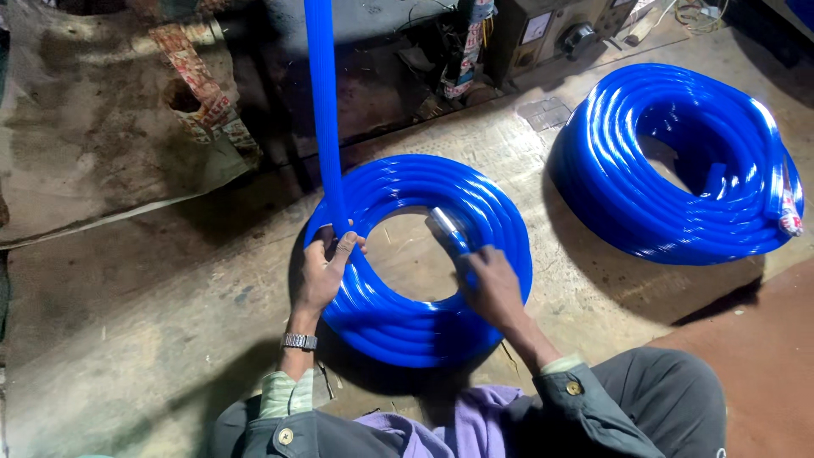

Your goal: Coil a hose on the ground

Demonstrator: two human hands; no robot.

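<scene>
A flat coil of glossy blue hose (398, 326) lies on the floor in front of me. My left hand (325, 270), with a metal watch on the wrist, grips the hose strand (322, 102) where it comes down from the top of the view onto the coil's left side. My right hand (492, 284) rests on the coil's right side and holds a shiny tape roll (446, 226) against the hose.
A second, taller blue hose coil (610, 195) sits to the right, its end wrapped in red and white. A machine with a dial and knob (555, 34) stands at the back. A dusty sheet (93, 144) covers the left. Reddish floor (763, 356) lies at lower right.
</scene>
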